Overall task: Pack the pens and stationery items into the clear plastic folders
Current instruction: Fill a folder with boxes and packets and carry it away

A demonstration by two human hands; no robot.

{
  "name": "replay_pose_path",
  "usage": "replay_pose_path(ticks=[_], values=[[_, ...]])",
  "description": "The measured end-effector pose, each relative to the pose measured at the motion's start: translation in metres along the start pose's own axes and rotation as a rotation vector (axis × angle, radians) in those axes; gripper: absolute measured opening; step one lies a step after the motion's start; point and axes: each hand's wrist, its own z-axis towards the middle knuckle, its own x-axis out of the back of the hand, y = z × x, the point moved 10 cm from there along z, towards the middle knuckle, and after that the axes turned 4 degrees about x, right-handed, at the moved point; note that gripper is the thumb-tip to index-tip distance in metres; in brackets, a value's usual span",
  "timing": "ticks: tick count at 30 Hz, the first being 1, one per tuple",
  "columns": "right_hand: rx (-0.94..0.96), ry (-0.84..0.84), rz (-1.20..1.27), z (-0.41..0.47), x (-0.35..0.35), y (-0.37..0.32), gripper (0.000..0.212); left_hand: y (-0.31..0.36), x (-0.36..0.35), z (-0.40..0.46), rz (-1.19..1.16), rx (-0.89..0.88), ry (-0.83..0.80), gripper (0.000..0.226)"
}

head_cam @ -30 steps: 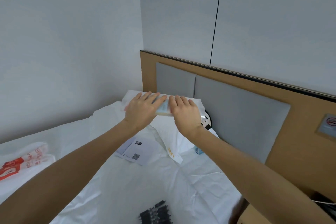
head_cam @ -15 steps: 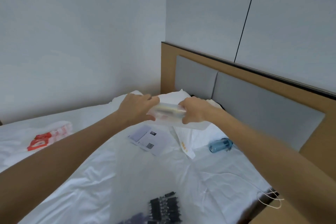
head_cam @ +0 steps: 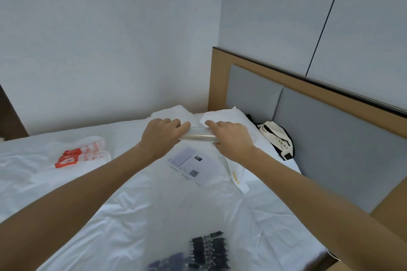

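A clear plastic folder (head_cam: 199, 135) hangs in the air above the white bed, seen edge-on between my two hands. My left hand (head_cam: 161, 137) grips its left end with curled fingers. My right hand (head_cam: 231, 138) pinches its right end. What the folder holds cannot be made out. A row of black pens (head_cam: 208, 251) lies on the sheet near the bottom edge, close to me. A blurred bluish bundle (head_cam: 169, 263) lies just left of the pens.
A white leaflet with a QR code (head_cam: 191, 166) lies on the sheet (head_cam: 132, 215) below my hands. A red and white plastic bag (head_cam: 82, 155) sits at the left. A cream waist bag (head_cam: 278, 141) rests against the grey headboard (head_cam: 319, 138). Pillows (head_cam: 222, 115) lie behind my hands.
Both hands drew the folder off the pillows and now hold it up in the air. The view turned left, showing the waist bag and more of the bed.
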Motion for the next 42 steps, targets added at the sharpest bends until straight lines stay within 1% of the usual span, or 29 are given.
replay_pose_path(ticks=[2, 4, 7, 9, 12, 15, 18, 21, 23, 25, 27, 29, 31, 33, 36, 37, 40, 41, 42], values=[[-0.008, -0.01, 0.002, 0.003, -0.001, -0.005, 0.038, -0.001, -0.001, -0.003, 0.014, -0.008, 0.019, 0.051], [-0.021, -0.033, 0.008, 0.005, -0.003, -0.006, 0.035, -0.002, 0.0, -0.005, 0.022, -0.004, 0.057, 0.045], [-0.037, -0.047, 0.026, 0.008, -0.002, -0.005, 0.036, -0.008, 0.008, -0.007, -0.063, 0.012, 0.183, 0.047], [-0.045, -0.048, 0.02, 0.011, 0.001, -0.003, 0.036, -0.01, 0.017, -0.009, -0.136, -0.013, 0.28, 0.049], [-0.062, -0.054, 0.018, 0.013, 0.004, 0.004, 0.035, -0.017, 0.027, -0.013, -0.211, -0.043, 0.369, 0.041], [-0.075, -0.06, 0.037, 0.012, 0.007, 0.012, 0.037, -0.029, 0.033, -0.013, -0.277, -0.002, 0.394, 0.031], [-0.091, -0.049, 0.046, 0.009, 0.011, 0.021, 0.037, -0.039, 0.035, -0.013, -0.292, 0.057, 0.392, 0.03], [-0.124, -0.046, 0.061, 0.005, 0.014, 0.031, 0.038, -0.046, 0.032, -0.013, -0.317, 0.123, 0.358, 0.036], [-0.15, -0.041, 0.086, 0.002, 0.017, 0.038, 0.038, -0.053, 0.028, -0.012, -0.349, 0.213, 0.313, 0.043], [-0.176, -0.04, 0.119, -0.003, 0.021, 0.044, 0.038, -0.06, 0.024, -0.014, -0.412, 0.332, 0.276, 0.056], [-0.208, -0.043, 0.177, -0.007, 0.025, 0.048, 0.039, -0.062, 0.02, -0.016, -0.506, 0.436, 0.24, 0.074], [-0.234, -0.054, 0.25, -0.011, 0.026, 0.052, 0.042, -0.056, 0.016, -0.014, -0.572, 0.488, 0.199, 0.089], [-0.255, -0.064, 0.338, -0.016, 0.027, 0.056, 0.045, -0.051, 0.014, -0.01, -0.643, 0.527, 0.18, 0.094], [-0.29, -0.052, 0.448, -0.021, 0.028, 0.061, 0.043, -0.049, 0.013, -0.006, -0.731, 0.59, 0.175, 0.097], [-0.341, -0.01, 0.6, -0.029, 0.028, 0.07, 0.035, -0.042, 0.007, -0.002, -0.887, 0.679, 0.197, 0.102], [-0.35, 0.005, 0.637, -0.03, 0.027, 0.072, 0.034, -0.038, 0.003, 0.0, -0.996, 0.718, 0.206, 0.104], [-0.381, 0.058, 0.767, -0.036, 0.028, 0.082, 0.033, -0.021, -0.013, 0.005, -1.423, 0.876, 0.221, 0.107], [-0.393, 0.074, 0.821, -0.037, 0.029, 0.085, 0.032, -0.013, -0.018, 0.007, -1.564, 0.928, 0.191, 0.102], [-0.402, 0.08, 0.877, -0.039, 0.029, 0.087, 0.032, -0.003, -0.024, 0.01, -1.697, 0.956, 0.142, 0.093]])
